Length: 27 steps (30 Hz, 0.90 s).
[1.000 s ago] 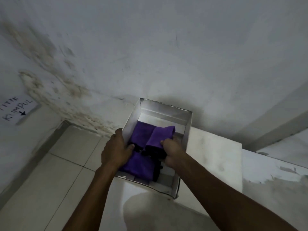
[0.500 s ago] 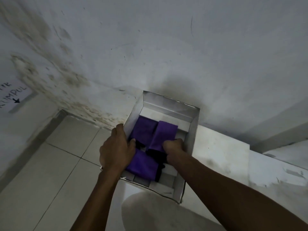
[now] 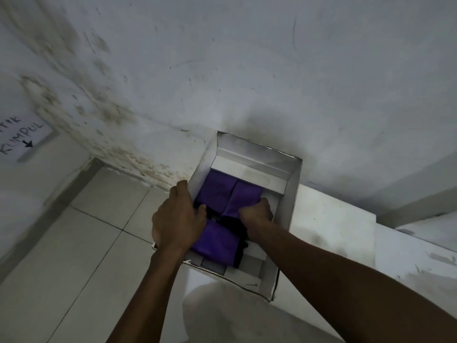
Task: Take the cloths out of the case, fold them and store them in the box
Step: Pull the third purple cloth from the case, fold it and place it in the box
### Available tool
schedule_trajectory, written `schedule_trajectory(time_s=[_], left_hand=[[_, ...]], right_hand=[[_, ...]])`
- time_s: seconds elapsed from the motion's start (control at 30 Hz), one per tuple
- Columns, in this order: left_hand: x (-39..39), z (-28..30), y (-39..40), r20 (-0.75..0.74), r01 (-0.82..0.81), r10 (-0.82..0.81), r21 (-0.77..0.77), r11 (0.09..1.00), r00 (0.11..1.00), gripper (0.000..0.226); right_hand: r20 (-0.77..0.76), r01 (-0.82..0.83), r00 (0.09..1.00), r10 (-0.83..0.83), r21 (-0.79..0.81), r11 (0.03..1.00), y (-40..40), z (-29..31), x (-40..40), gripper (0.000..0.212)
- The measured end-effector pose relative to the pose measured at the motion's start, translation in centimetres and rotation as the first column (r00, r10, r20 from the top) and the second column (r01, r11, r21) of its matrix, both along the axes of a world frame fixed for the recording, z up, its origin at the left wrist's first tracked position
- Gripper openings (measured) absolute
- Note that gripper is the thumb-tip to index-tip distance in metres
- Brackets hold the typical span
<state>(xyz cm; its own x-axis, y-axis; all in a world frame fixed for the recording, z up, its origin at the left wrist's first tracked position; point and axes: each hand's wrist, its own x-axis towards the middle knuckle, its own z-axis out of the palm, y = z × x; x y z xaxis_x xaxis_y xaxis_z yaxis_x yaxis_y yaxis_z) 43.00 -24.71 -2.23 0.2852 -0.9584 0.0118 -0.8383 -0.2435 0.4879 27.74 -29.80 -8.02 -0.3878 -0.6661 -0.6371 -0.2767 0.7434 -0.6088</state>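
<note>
Box (image 3: 291, 194): white cardboard, purple folded cloths (image 3: 217, 191) inside.
Left hand (image 3: 178, 219): at 9 o'clock, I grip its wall.
Right hand (image 3: 256, 215): I pinch the 3 o'clock cloth (image 3: 243, 199).

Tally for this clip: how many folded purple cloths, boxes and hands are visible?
Purple cloths: 3 (far left, far right, near)
White box: 1
Hands: 2 (left hand, right hand)
Total: 6
</note>
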Motion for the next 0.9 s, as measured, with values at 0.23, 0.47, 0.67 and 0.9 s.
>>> schedule_trajectory(time_s=[0.23,0.47,0.67,0.9], left_hand=[[0.0,-0.3,-0.1,0.024,-0.009,0.009,0.015,1.000,1.000,0.049],[0.1,-0.4,-0.2,0.026,0.006,-0.007,0.031,1.000,1.000,0.059],[-0.1,-0.2,-0.1,0.027,-0.007,0.005,0.045,0.999,1.000,0.066],[-0.1,-0.4,-0.2,0.030,-0.011,0.010,0.027,1.000,1.000,0.071]], right_hand=[[-0.044,0.086,0.995,-0.087,-0.031,0.996,-0.2,0.6,0.0,0.073],[-0.029,-0.029,0.999,0.027,-0.051,0.998,0.4,0.9,1.1,0.094],[-0.078,-0.163,0.984,0.161,-0.012,0.987,0.8,0.5,1.1,0.127],[-0.142,-0.165,0.977,0.156,-0.055,0.985,0.8,0.4,0.9,0.114]])
